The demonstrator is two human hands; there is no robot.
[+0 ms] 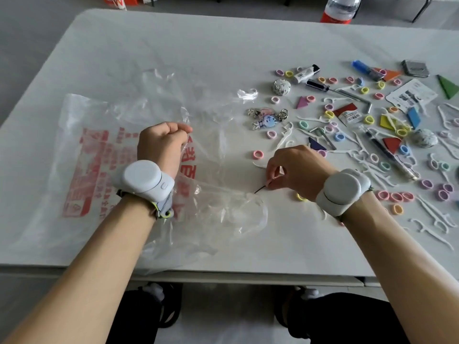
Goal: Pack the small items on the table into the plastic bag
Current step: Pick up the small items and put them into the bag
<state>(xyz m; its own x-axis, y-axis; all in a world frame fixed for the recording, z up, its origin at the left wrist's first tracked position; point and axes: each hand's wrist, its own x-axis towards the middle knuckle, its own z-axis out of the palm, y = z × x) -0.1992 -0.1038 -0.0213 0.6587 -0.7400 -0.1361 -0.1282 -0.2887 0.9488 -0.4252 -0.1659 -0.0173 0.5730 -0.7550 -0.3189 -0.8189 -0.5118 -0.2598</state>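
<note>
The right hand [295,167] has thumb and forefinger closed on a thin black pin-like sliver [260,189]. The sliver's free end slants toward eight o'clock, just beside the crumpled open edge of the clear plastic bag with red printing [84,165]; whether it touches the film cannot be told. The left hand [161,144], at nine o'clock from the right, is curled into a fist that grips a fold of the bag's upper layer. The bag lies spread on the white table [173,45], running from the left hand toward nine o'clock. A round white band device sits on each wrist [142,177]. At eleven o'clock from the right hand lies a pink elastic ring [258,154], and at twelve o'clock a cluster of cartoon keychain charms [268,119]. From one to four o'clock the table holds a scatter of pastel rings, white floss picks [285,135] and coloured flat shapes.
</note>
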